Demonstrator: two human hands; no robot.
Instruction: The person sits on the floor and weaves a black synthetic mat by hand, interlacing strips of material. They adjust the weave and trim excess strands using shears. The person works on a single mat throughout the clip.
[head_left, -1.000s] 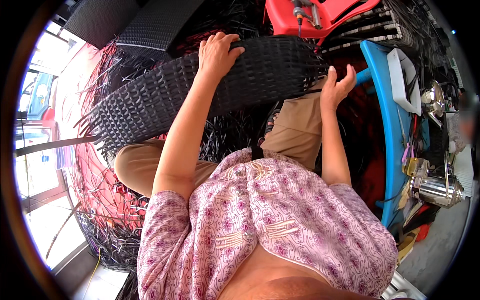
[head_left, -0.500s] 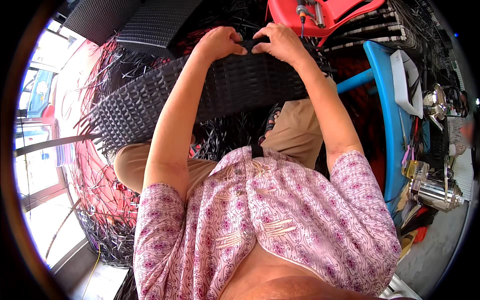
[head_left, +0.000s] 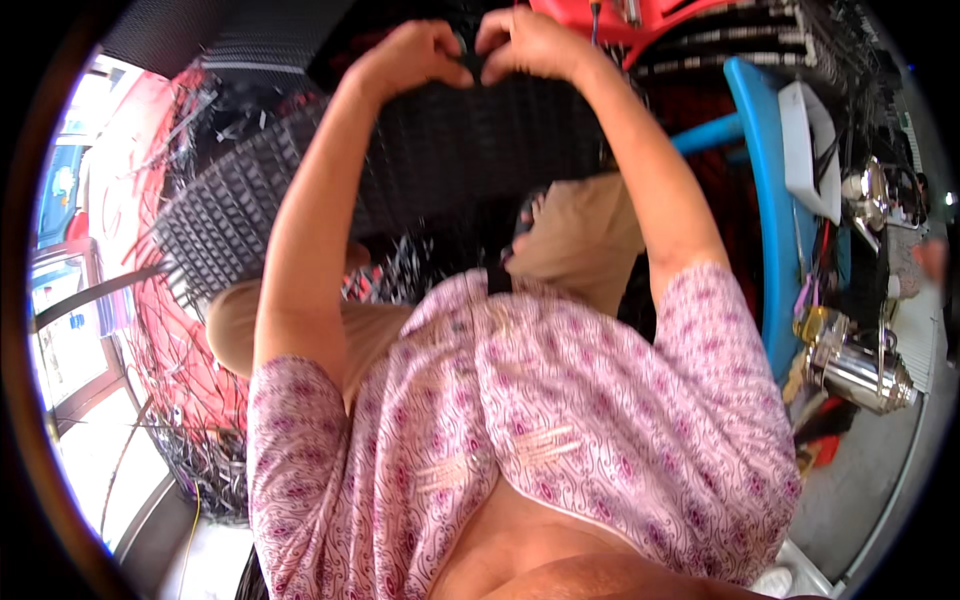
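Note:
A dark woven panel (head_left: 225,190) of flat plastic wicker strands lies slantwise over my lap, loose strand ends sticking out at its left end. At its far edge, my left hand (head_left: 412,60) is closed with thumb and fingers pinching the weave. Close beside it, my right hand (head_left: 532,48) grips the same edge, its fingers curled toward the left hand. A short dark gap separates the thumbs; motion blur and the dark material hide any single strand in it. My knees, in tan trousers (head_left: 580,225), are under and beside the panel.
A red plastic chair (head_left: 650,22) with tools on it stands at the far right. Nearer, a blue plastic table or stool (head_left: 765,200) carries a white tray (head_left: 810,150). A shiny metal flask (head_left: 865,370) is beside it. Tangled black strands (head_left: 200,465) cover the floor at left.
Both hands have shifted farther away and a little left, higher in the view. The whole scene has slid slightly left and up, and the panel looks blurred.

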